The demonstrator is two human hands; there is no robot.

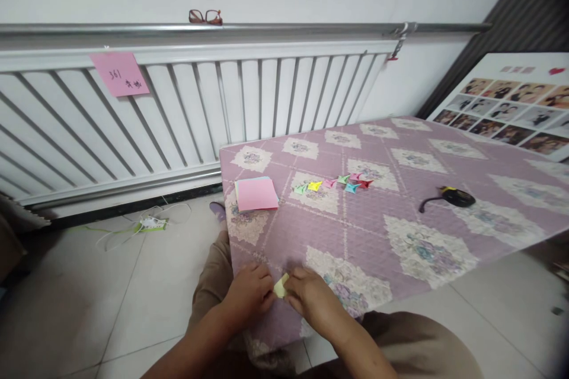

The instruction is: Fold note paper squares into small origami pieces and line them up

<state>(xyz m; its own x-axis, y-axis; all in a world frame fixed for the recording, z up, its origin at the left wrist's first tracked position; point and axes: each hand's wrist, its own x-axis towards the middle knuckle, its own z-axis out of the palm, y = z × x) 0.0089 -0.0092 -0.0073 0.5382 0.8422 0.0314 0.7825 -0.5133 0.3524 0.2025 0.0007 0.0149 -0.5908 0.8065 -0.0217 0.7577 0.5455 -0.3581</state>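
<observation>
A small folded piece of pale yellow paper (281,286) lies between my hands, just above the near left corner of the table. My left hand (251,291) has its fingers curled at the paper's left edge. From the other side, my right hand (311,293) pinches the paper's right edge between thumb and fingers. Part of the paper is hidden by my fingers. Beyond them sits a stack of square paper sheets (256,195), pink on top. To its right, several small folded paper pieces (315,186) in green, yellow, pink, blue and red form a loose row.
A patterned purple cloth (293,237) covers the table. A black and yellow tape measure (457,196) lies toward the right. Behind stands a white radiator (249,95) with a pink note (119,74); glasses (205,16) rest on the pipe above. A power strip (152,224) lies on the floor.
</observation>
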